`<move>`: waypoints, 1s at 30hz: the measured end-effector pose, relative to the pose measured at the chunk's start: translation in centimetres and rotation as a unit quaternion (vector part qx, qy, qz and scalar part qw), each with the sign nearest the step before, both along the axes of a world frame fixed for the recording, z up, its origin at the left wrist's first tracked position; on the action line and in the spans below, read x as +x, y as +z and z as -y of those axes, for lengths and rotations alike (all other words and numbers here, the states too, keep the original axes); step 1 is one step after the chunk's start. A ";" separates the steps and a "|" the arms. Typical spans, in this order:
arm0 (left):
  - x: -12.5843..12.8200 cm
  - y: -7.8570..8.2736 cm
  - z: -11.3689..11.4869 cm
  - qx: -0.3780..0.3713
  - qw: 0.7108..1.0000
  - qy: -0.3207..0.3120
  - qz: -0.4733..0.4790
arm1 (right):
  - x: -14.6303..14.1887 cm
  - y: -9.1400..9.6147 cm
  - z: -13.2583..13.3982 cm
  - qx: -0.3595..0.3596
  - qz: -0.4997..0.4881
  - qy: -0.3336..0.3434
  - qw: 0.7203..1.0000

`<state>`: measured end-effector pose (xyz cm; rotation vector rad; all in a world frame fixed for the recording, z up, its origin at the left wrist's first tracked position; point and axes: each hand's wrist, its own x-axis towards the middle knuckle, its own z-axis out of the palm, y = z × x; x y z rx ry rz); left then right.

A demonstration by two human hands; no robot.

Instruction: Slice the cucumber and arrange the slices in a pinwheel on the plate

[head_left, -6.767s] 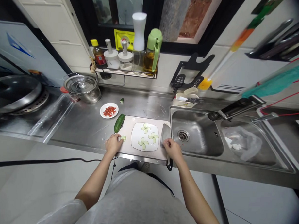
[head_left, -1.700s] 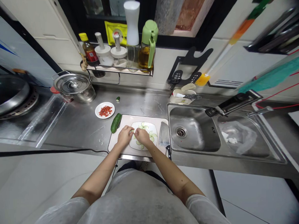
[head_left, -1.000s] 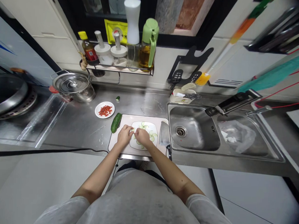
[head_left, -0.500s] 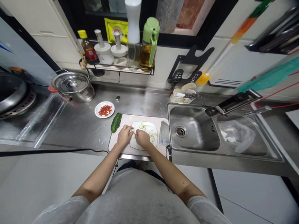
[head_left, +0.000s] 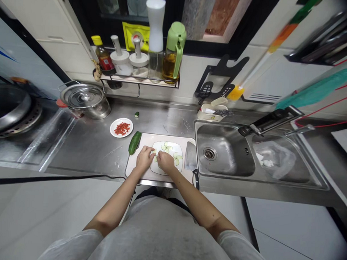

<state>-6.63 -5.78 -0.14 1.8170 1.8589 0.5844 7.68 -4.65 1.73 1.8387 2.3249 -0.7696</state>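
Observation:
My left hand (head_left: 144,158) and my right hand (head_left: 165,161) meet over the near left part of a white plate (head_left: 173,149) that lies on a pale cutting board (head_left: 150,138). Both hands pinch a cucumber slice (head_left: 155,156) between their fingertips. More curled cucumber slices (head_left: 167,147) lie on the plate's far and right parts. A half cucumber (head_left: 134,142) rests at the board's left edge. A cleaver (head_left: 191,161) lies on the board's right side, its dark handle over the counter edge.
A small dish of red chilli pieces (head_left: 121,127) and a cucumber end (head_left: 137,114) sit behind the board. A lidded steel pot (head_left: 84,100) stands at the left, a condiment rack (head_left: 141,77) on the wall, a double sink (head_left: 226,154) at the right.
My right hand left the cleaver handle and came to the plate. My left hand brought a slice from the board's left corner. Over the last second both hands barely moved.

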 end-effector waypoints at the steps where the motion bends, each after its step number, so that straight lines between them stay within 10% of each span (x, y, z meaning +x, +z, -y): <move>1: 0.0 -0.1 0.1 0.002 1.000 0.001 0.004 | 0.0 0.1 0.1 0.008 0.001 0.001 1.000; 13: -1.5 0.8 0.8 0.070 0.991 0.085 0.079 | 0.2 0.9 1.1 0.094 -0.063 0.005 0.994; 22: -7.6 0.6 4.6 0.042 0.986 0.158 0.027 | 7.5 2.6 3.7 0.199 -0.253 -0.121 0.939; 30: -7.1 -0.7 6.1 -0.032 0.986 0.165 -0.014 | 13.0 2.2 5.0 0.219 -0.220 -0.228 0.923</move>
